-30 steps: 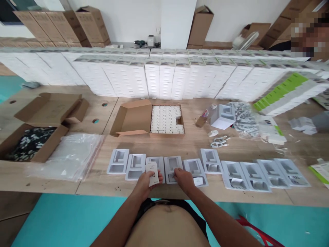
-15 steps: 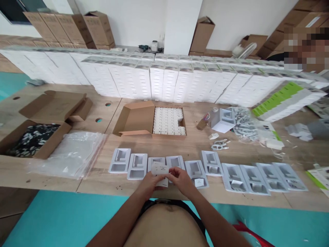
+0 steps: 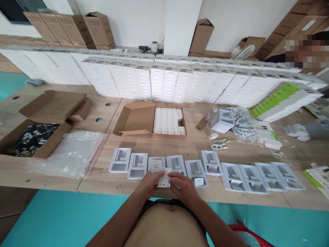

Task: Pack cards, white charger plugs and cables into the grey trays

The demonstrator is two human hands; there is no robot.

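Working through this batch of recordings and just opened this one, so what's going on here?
A person at a wooden table holds printed white papers in the left hand; the right hand has its fingers at the nearer paper's edge. Pale grey trays line the table's near side, and the one beside the right hand contains a white slip. Farther back, an open carton holds white parts, with stacked white boxes behind.

Brown cartons (image 3: 99, 31) by the white wall (image 3: 138, 24), a drill (image 3: 143, 48), a bottle (image 3: 202, 122) on the wooden table (image 3: 194, 145)
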